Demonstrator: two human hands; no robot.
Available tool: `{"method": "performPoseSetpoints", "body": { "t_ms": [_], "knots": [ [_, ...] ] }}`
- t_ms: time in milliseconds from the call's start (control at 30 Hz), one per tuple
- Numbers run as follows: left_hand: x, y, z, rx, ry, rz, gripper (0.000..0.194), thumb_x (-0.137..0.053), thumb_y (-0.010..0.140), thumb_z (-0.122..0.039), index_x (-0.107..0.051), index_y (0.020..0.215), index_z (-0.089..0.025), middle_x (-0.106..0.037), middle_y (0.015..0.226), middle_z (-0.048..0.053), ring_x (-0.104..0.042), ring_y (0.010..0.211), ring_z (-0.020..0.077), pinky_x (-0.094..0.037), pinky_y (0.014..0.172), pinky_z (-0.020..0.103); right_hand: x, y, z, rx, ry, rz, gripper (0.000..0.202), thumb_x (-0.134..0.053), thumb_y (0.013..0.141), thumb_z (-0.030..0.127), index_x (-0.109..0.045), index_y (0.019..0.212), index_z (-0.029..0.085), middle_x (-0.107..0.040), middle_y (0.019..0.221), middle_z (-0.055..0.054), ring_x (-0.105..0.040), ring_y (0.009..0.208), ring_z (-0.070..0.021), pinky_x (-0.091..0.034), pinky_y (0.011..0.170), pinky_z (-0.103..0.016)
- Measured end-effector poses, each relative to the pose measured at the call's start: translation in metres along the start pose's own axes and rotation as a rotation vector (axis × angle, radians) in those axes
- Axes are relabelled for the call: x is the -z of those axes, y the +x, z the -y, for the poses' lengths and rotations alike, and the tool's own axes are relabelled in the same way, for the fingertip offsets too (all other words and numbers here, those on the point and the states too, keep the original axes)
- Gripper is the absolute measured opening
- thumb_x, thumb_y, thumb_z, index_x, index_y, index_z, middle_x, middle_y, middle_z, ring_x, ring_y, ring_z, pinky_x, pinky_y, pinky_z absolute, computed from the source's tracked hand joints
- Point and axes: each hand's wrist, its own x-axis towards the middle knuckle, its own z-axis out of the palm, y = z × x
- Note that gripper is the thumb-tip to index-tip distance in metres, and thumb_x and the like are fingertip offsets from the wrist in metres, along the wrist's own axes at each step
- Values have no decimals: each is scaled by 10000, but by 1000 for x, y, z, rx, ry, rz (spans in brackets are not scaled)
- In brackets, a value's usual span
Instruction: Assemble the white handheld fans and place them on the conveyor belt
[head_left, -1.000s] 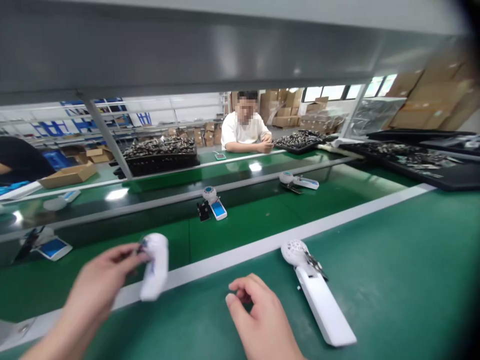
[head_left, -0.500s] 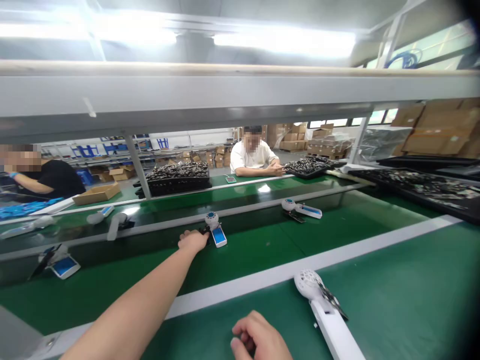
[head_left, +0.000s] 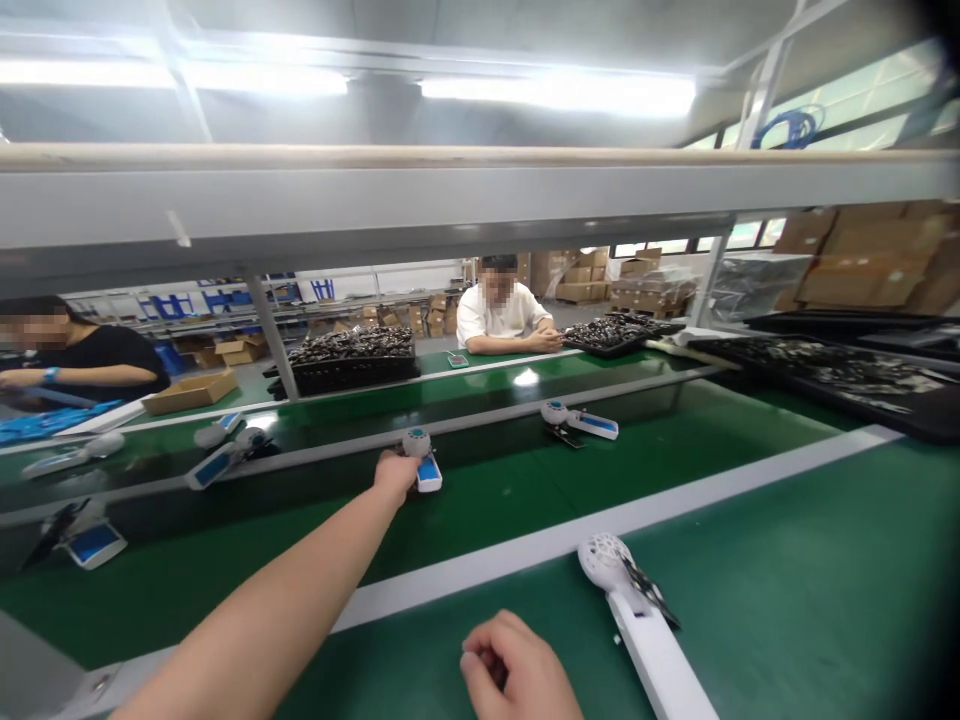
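My left hand stretches out over the green conveyor belt, its fingers closed around a small white handheld fan with a round vented head and a blue panel on its handle. Part of that fan is hidden behind the fingers. Low in the view, my right hand is curled over the near green worktop, thumb and forefinger close together, and no object shows in it. To its right lies another white handheld fan, back up, with a dark circuit board hanging beside its neck.
More handheld fans ride on the belt, one to the right and several at the left. Black trays of dark parts stand across the line. Two people sit opposite. A white shelf beam spans overhead.
My left hand has closed on the handheld fan, covering more of it. The belt's other fans have shifted. My right hand's thumb and forefinger have come closer together.
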Motion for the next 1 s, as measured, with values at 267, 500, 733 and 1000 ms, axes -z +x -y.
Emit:
{"method": "performPoseSetpoints", "body": {
  "t_ms": [267,500,733,1000],
  "knots": [
    [29,-159,47,102,35,183,194,-652,835,-242,-586,1000,-164,-680,860,0,-672,794,197,-524,699,299,21,-4,19,-120,207,-153,173,-564,880,235,-699,981,195,-659,898,-52,-636,782,-183,-515,708,-270],
    [39,-229,61,20,174,268,120,-633,774,-270,-554,842,-211,-663,764,-20,-640,724,198,-484,643,278,9,-15,20,16,178,68,178,-568,863,143,-731,856,213,-662,883,-25,-630,839,-170,-494,750,-282],
    [47,-236,68,-181,206,166,169,-564,886,-402,-634,860,-250,-716,760,-25,-675,654,161,-532,594,246,6,-16,24,139,32,91,175,-531,878,139,-687,823,196,-627,841,-29,-582,801,-178,-456,718,-306],
    [32,-240,61,-478,181,-52,109,-622,809,-226,-722,833,-261,-764,738,-37,-714,589,142,-592,554,215,-2,-24,31,369,-169,69,253,-392,888,85,-590,752,168,-594,755,-65,-527,715,-196,-425,665,-332]
  ]
}}
